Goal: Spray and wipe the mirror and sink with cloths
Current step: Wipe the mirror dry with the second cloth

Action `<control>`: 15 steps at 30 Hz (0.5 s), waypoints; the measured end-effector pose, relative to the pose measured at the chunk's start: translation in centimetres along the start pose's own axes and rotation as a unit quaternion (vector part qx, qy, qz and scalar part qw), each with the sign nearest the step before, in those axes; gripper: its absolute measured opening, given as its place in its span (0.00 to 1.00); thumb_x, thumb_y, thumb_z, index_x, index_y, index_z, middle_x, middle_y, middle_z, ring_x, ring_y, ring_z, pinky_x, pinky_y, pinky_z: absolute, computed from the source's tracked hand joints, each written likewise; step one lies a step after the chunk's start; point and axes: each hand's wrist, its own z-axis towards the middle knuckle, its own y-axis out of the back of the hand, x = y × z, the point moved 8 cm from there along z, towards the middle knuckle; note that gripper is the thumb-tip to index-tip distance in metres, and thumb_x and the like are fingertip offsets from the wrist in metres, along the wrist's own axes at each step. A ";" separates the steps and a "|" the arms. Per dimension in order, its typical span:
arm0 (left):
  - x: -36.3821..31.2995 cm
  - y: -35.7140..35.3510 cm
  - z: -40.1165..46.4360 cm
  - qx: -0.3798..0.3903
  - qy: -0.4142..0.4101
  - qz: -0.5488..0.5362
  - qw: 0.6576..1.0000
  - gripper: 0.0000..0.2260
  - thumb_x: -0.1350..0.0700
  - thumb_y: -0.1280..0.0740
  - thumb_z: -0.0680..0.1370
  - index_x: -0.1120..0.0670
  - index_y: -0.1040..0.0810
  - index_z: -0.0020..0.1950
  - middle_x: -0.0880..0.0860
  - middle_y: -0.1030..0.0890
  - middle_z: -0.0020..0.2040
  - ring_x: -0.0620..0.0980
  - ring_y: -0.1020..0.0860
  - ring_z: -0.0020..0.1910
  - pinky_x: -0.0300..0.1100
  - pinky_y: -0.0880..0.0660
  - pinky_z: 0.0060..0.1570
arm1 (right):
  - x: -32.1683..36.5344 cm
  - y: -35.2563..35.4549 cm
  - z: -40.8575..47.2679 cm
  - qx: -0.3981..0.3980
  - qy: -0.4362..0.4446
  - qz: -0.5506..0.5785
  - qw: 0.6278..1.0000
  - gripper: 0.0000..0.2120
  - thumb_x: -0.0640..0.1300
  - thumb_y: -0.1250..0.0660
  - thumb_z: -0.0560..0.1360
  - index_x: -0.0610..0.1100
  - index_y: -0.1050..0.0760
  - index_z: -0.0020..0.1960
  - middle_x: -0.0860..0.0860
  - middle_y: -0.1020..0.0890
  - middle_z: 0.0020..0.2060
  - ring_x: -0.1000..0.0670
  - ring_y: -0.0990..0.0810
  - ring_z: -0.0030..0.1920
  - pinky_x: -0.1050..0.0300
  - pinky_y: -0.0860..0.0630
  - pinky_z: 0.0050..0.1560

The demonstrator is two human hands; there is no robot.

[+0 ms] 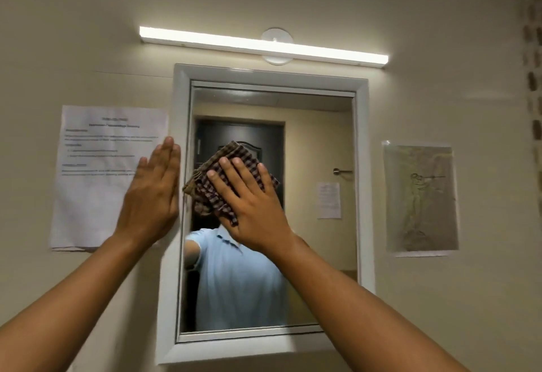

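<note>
The right hand [252,204] lies flat and open on the folded checked cloth [231,178], with the fingers spread, and it presses the cloth against the glass of the mirror [316,149]. I think the palm is flat because this gives even pressure over a wide patch, so the cloth wipes and does not only slide. The cloth is folded into a thick pad, and it shows above and to the left of the fingers.

The left hand [152,193] is also open, with the fingers together and pointing up. It holds nothing. It rests on the white frame [176,125] at the left side of the mirror, and its outer part covers the edge of a printed paper [96,184] on the wall. Probably it steadies the body, or the mirror, while the other hand pushes.

For moving, the glass to the right of the wiping hand is free up to the frame, and there is also free glass above and far below it. To the left the frame and the resting hand are just beside the cloth, so a stroke that way must stop soon. The frame stands out from the glass, so its inner corners may need a fingertip under the cloth.

The sink is not in view, so that part of the task I judge not yet done.
</note>
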 end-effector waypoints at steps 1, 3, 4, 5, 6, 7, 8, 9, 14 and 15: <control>0.1 0.0 -0.1 -0.003 0.005 -0.001 1.000 0.31 0.58 0.48 0.78 0.54 0.53 0.81 0.54 0.52 0.81 0.51 0.51 0.80 0.54 0.48 0.78 | -1.4 0.3 -0.5 0.001 -0.016 0.003 1.000 0.34 0.60 0.43 0.79 0.50 0.50 0.80 0.47 0.50 0.80 0.47 0.56 0.80 0.37 0.55 0.77; 0.1 -0.1 -0.1 -0.007 0.010 -0.004 1.000 0.32 0.59 0.48 0.77 0.55 0.53 0.81 0.54 0.52 0.81 0.53 0.49 0.80 0.55 0.47 0.77 | -5.0 1.2 -1.4 -0.009 -0.063 0.005 0.998 0.33 0.61 0.46 0.79 0.50 0.50 0.80 0.47 0.51 0.80 0.46 0.56 0.80 0.35 0.52 0.76; 0.1 -0.2 -0.2 -0.008 0.011 -0.006 1.000 0.32 0.60 0.48 0.77 0.55 0.54 0.81 0.54 0.52 0.81 0.53 0.49 0.80 0.55 0.47 0.77 | -6.9 1.7 -1.8 -0.016 -0.091 0.002 0.996 0.33 0.60 0.46 0.79 0.50 0.50 0.80 0.47 0.51 0.80 0.46 0.57 0.80 0.35 0.52 0.76; 0.1 -0.3 -0.2 -0.010 0.013 -0.008 1.000 0.32 0.60 0.48 0.77 0.55 0.54 0.81 0.54 0.52 0.81 0.53 0.49 0.80 0.54 0.47 0.77 | -8.8 2.2 -2.3 -0.021 -0.119 -0.002 0.993 0.33 0.60 0.46 0.80 0.50 0.51 0.80 0.47 0.52 0.80 0.47 0.58 0.80 0.36 0.53 0.76; 0.2 -0.3 -0.2 -0.012 0.013 -0.010 1.000 0.32 0.59 0.48 0.77 0.55 0.54 0.81 0.54 0.51 0.81 0.53 0.49 0.80 0.54 0.48 0.77 | -10.4 2.5 -2.8 -0.024 -0.147 -0.002 0.989 0.34 0.59 0.45 0.80 0.51 0.52 0.80 0.48 0.54 0.80 0.47 0.59 0.80 0.36 0.54 0.76; 0.1 -0.4 -0.2 -0.014 0.012 -0.011 1.000 0.32 0.59 0.48 0.77 0.55 0.54 0.81 0.55 0.51 0.81 0.53 0.49 0.80 0.54 0.48 0.77 | -11.9 2.9 -3.4 -0.028 -0.173 0.002 0.984 0.34 0.59 0.44 0.80 0.51 0.53 0.81 0.48 0.54 0.80 0.48 0.60 0.80 0.36 0.55 0.77; 0.2 -0.4 -0.2 -0.015 0.010 -0.011 1.000 0.32 0.59 0.48 0.78 0.55 0.54 0.81 0.55 0.51 0.81 0.53 0.49 0.80 0.54 0.48 0.78 | -13.1 3.1 -4.1 -0.033 -0.198 0.008 0.980 0.33 0.58 0.44 0.80 0.52 0.54 0.81 0.49 0.55 0.80 0.48 0.60 0.80 0.37 0.56 0.77; 0.1 -0.5 -0.2 -0.017 0.007 -0.012 1.000 0.32 0.59 0.48 0.78 0.54 0.54 0.81 0.55 0.51 0.81 0.53 0.49 0.80 0.53 0.49 0.78 | -13.9 3.3 -4.8 -0.036 -0.219 0.012 0.975 0.33 0.58 0.45 0.81 0.52 0.54 0.81 0.49 0.55 0.80 0.49 0.60 0.80 0.37 0.56 0.77; 0.3 -0.6 -0.3 -0.026 0.015 -0.022 0.999 0.30 0.57 0.50 0.79 0.52 0.54 0.81 0.53 0.52 0.82 0.52 0.50 0.80 0.43 0.55 0.78 | -13.7 2.8 -8.8 -0.043 -0.285 0.015 0.957 0.32 0.59 0.48 0.81 0.51 0.54 0.81 0.48 0.54 0.80 0.49 0.59 0.80 0.38 0.54 0.78; 0.3 -0.6 -0.4 -0.027 0.016 -0.023 0.999 0.30 0.57 0.50 0.79 0.52 0.54 0.81 0.53 0.52 0.82 0.52 0.49 0.80 0.45 0.54 0.78 | -13.1 2.4 -9.8 -0.041 -0.297 0.017 0.954 0.32 0.59 0.50 0.81 0.50 0.55 0.81 0.48 0.54 0.80 0.48 0.59 0.80 0.39 0.54 0.78</control>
